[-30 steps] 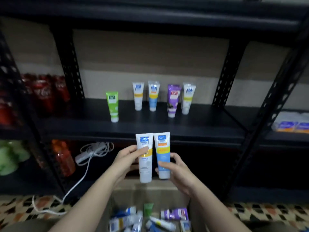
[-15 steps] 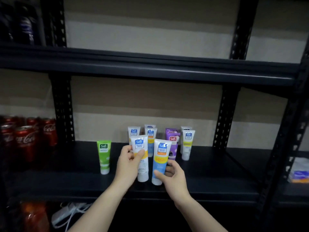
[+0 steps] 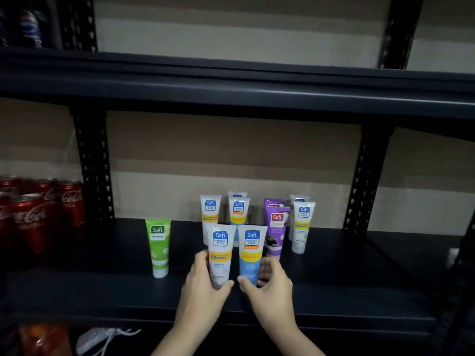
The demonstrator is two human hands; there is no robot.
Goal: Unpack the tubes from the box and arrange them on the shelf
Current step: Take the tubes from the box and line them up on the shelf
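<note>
Black steel shelf [image 3: 334,278] already carries a green tube [image 3: 158,246] and a back cluster of standing tubes [image 3: 276,228] — the box is out of view, so you can't judge what's left. Your left hand [image 3: 203,283] clasps the white tube [image 3: 220,255], your right hand [image 3: 270,286] the blue tube [image 3: 250,253] — both upright, at the shelf.

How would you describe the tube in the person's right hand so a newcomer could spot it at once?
Start at the black shelf with red cola cans at its left end. Near its middle stands a cluster of tubes, and the two frontmost are held by the hands. The right hand holds the blue-bodied tube; its neighbour in the left hand is white.
</note>
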